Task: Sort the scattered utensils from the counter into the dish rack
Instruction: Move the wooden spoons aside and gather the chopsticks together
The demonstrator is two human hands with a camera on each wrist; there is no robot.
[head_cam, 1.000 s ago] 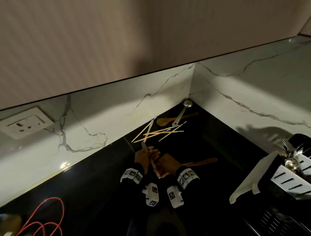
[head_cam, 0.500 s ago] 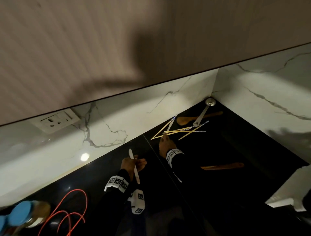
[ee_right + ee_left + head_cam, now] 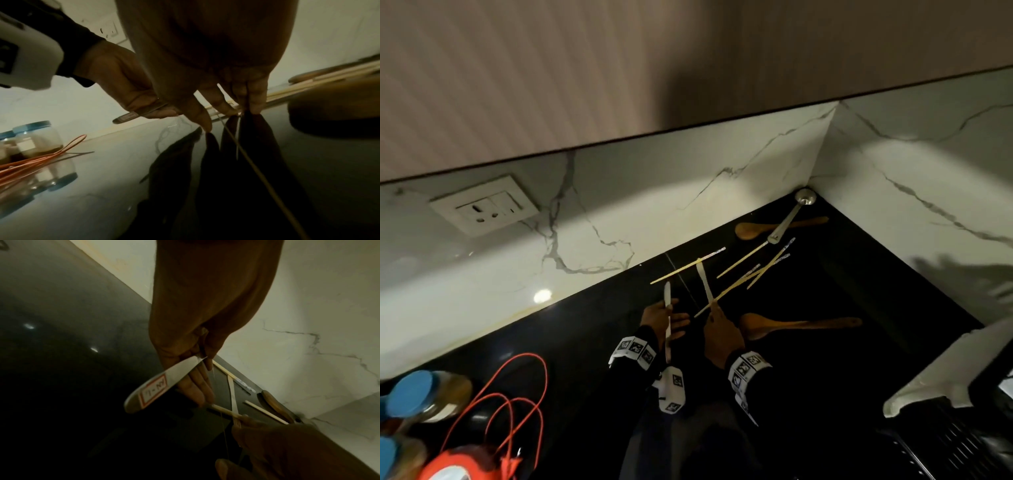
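Red-bordered label [image 3: 153, 390] on left hand's [image 3: 185, 340] knife [image 3: 667, 320] (left-wrist only)

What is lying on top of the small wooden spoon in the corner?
The metal ladle's handle crosses over the small wooden spoon. The spoon's bowl and handle end show; the part under the crossing is covered.

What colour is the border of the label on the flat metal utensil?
Red, around the white label on the flat metal utensil; clearest in the left wrist view.

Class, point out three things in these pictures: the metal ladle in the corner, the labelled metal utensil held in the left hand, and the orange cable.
metal ladle [image 3: 805, 197], head view, on its bowl.
labelled metal utensil [image 3: 153, 391], left wrist view, on its label.
orange cable [image 3: 530, 359], head view, on its upper loop.
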